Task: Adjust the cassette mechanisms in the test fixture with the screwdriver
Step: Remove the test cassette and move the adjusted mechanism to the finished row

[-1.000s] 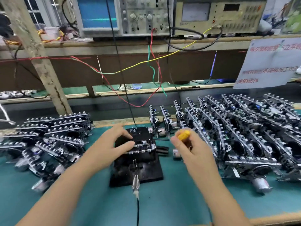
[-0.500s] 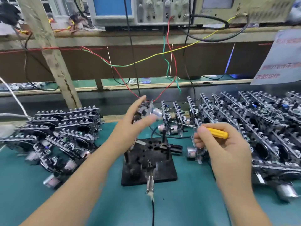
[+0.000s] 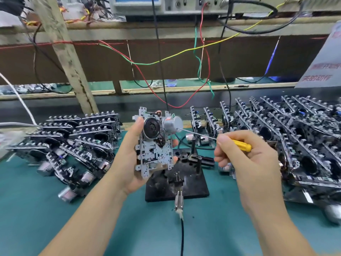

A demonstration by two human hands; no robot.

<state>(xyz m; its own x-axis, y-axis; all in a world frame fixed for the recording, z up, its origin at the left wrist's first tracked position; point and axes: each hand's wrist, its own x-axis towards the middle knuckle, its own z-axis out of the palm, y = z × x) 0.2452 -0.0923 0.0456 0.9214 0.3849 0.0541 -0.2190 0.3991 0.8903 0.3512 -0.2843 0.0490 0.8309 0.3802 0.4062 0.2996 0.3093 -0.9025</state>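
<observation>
Left hand (image 3: 129, 159): grips cassette mechanism (image 3: 156, 143) upright above black test fixture (image 3: 177, 182) on green bench (image 3: 230, 228); right hand (image 3: 249, 159): pinches yellow-handled screwdriver (image 3: 239, 144), tip touching the mechanism's motor (image 3: 172, 124)

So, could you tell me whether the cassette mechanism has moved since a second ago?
Yes: the left hand has lifted the cassette mechanism up off the black fixture.

Bright even overhead light; soft shadows; wide-angle edge distortion, blur.
</observation>
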